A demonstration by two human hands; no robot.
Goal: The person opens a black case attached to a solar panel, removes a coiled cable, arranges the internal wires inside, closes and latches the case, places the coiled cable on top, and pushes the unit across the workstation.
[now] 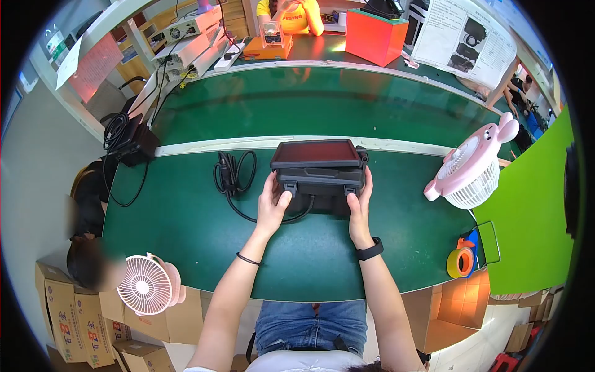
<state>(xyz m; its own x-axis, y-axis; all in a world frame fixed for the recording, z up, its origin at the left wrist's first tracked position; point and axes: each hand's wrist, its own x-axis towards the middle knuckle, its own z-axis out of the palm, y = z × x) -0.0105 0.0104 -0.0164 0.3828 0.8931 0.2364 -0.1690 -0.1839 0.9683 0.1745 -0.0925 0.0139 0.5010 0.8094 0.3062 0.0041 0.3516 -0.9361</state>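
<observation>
A black latched case-like device [322, 175] with a dark flat panel [316, 153] on top sits at the middle of the green table. My left hand [270, 206] grips its left side, thumb beside the left front latch [290, 188]. On the other side, my right hand [360, 214] holds the right edge, its thumb close to the right latch [350, 190]. The fingers behind the case are partly hidden. From the front of the device a black cable [248, 217] runs left to a coiled bundle [229, 175] lying on the table.
Right of the device stand a pink fan [472, 164] and a tape dispenser [462, 260]. At the left are another black box with cable [136, 146], a small pink fan [145, 285] and a person [90, 217]. A white rail [396, 145] crosses behind the device.
</observation>
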